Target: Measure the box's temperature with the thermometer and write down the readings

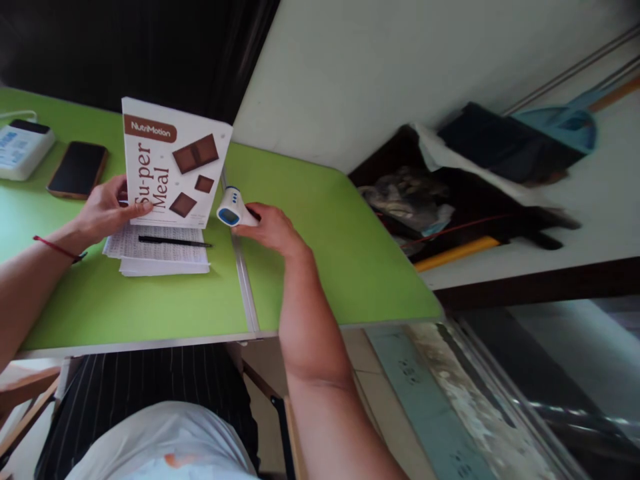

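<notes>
My left hand [111, 208] grips the lower left edge of a white NutriMotion box [193, 183], its thumb on the front. The box stands upright, with brown chocolate squares and "Su-per Meal" printed on it. In my right hand [273, 228] is a white and blue infrared thermometer [233, 208], held by its handle beside the box's lower right edge. Its small screen faces me; the text on it is too small to read. Just in front of the box lies a stack of printed paper sheets [165, 267], partly hidden by it. A black pen [175, 241] rests across the sheets.
Left on the green table [310, 293] lie a dark phone [79, 169] and a white device [23, 150] with a cable. A metal seam [243, 280] crosses the table. Behind are a black panel and pale wall. Bags and a blue dustpan-like item [565, 127] are at right.
</notes>
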`<state>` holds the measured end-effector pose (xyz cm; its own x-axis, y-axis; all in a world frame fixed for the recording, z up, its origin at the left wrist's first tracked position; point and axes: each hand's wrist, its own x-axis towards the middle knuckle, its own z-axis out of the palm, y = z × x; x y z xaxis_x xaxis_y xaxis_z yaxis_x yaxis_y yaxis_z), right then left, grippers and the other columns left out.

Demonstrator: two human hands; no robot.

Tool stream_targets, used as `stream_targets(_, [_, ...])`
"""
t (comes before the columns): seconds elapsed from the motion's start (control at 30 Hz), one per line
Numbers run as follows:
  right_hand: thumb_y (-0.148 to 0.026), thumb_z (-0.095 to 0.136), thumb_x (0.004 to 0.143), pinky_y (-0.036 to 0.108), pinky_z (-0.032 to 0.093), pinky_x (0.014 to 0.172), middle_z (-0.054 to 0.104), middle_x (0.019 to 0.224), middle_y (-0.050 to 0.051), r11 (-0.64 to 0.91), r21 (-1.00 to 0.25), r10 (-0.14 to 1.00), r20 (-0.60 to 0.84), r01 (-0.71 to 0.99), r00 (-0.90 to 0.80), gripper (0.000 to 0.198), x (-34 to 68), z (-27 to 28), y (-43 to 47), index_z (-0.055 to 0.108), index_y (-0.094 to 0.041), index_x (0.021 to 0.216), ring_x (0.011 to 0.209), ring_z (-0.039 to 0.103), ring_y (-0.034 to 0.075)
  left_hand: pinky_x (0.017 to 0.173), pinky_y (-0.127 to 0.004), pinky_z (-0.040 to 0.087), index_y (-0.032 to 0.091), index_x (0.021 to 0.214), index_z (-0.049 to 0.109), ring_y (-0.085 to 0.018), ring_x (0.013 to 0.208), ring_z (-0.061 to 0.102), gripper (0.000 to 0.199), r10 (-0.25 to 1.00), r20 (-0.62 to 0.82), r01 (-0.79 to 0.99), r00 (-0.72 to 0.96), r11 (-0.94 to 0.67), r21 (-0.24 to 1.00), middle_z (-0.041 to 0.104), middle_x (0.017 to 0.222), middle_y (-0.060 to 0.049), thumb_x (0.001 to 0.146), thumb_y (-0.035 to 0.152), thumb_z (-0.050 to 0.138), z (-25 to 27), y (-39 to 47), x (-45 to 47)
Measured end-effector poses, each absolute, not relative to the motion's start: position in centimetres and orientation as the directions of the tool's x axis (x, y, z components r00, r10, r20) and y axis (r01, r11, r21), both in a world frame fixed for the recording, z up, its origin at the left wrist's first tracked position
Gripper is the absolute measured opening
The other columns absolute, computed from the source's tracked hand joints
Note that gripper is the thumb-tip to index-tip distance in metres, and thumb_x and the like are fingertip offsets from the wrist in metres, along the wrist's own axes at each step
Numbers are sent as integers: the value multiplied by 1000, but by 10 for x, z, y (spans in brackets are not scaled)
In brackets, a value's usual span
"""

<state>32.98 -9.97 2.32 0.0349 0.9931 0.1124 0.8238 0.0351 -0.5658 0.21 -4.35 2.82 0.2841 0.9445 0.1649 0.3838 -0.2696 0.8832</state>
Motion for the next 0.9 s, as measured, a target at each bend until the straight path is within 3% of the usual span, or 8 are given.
stream_targets(0.1, [-37,79,79,34,45,71,73,99,10,-78,-390,993,50,918,105,37,329,20,-96,73,-16,109,80,64,22,93,-38,57,13,128,60,-30,110,66,85,926,259,422,273,-358,833,69,128,-16,66,67,79,26,-42,1])
stream_targets(0.23, [-38,77,83,32,44,71,73,107,11,-121,-314,993,-30,942,118,39,330,17,-92,71,-16,114,86,66,23,97,-38,54,11,137,53,-31,115,63,91,912,301,518,280,-407,752,65,132,-16,71,70,73,24,-38,-2])
stream_targets(0.47, [-29,78,78,38,49,85,68,115,14,-26,-210,1000,5,977,28,47,335,15,-98,68,-17,122,102,63,30,101,-35,50,10,139,48,-23,113,61,58,918,180,731,352,-390,560,63,133,-14,91,39,61,28,-38,-2])
stream_targets(0.53, [-23,81,74,43,49,92,66,116,15,8,-189,990,143,982,20,50,331,17,-102,69,-16,122,108,61,32,103,-39,48,5,142,43,-27,119,58,66,934,160,812,318,-356,463,58,137,-19,90,42,62,35,-43,-1])
stream_targets(0.6, [-19,77,79,44,49,92,67,111,14,83,-245,966,260,966,-17,36,321,19,-106,72,-16,114,103,62,29,102,-48,48,-2,138,44,-35,121,56,76,960,123,908,252,-279,314,56,132,-26,89,54,61,47,-48,0])
stream_targets(0.73, [-19,69,90,37,51,84,69,94,8,362,-371,923,273,855,-273,12,290,14,-109,77,-18,99,85,63,19,81,-51,51,6,98,69,-35,94,64,74,982,-37,983,183,-184,-22,66,93,-19,92,74,40,68,-62,4])
stream_targets(0.83, [-23,70,91,38,49,84,70,92,8,474,-309,877,241,824,-415,13,270,4,-108,78,-18,100,85,62,20,66,-35,45,10,90,69,-25,77,63,57,911,11,905,412,-408,-119,65,80,-12,101,57,39,68,-79,16])
stream_targets(0.9, [-25,69,93,38,47,82,69,87,7,505,-258,861,212,824,-462,12,265,-3,-106,78,-18,93,83,62,20,59,-28,38,10,93,68,-20,72,62,41,737,25,735,676,-670,-105,68,84,-10,103,42,44,58,-92,26])
